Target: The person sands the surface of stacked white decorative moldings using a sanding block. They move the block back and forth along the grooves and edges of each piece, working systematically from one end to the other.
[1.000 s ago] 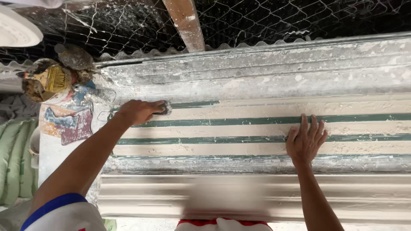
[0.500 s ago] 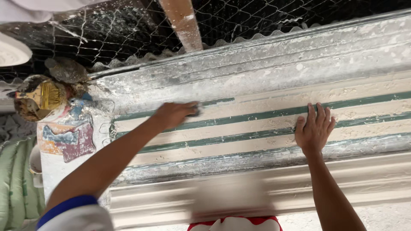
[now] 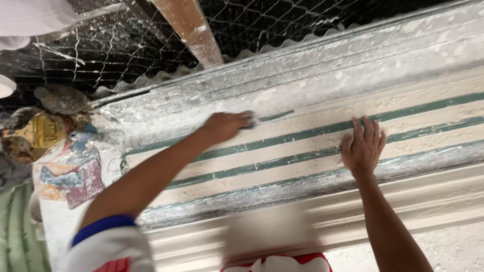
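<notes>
A long cream moulding [image 3: 302, 151] with green stripes and white dust runs across the view. My left hand [image 3: 224, 126] reaches over it from the lower left. Its fingers are closed on a small dark pad [image 3: 250, 120] pressed against the upper green stripe. My right hand [image 3: 363, 148] lies flat on the middle stripes farther right, fingers spread and holding nothing. A blurred pale shape [image 3: 272, 231] at the bottom centre hides part of the moulding's near edge.
Splattered wire mesh [image 3: 126, 45] and a wooden beam [image 3: 191, 30] lie beyond the moulding. At the left are a crusted yellow brush [image 3: 38, 133], a painted red and blue patch [image 3: 70, 176] and a green ribbed sheet [image 3: 17, 236].
My left hand has slid to the right along the upper stripe with the pad. My right hand has stayed flat on the stripes. The view has tilted.
</notes>
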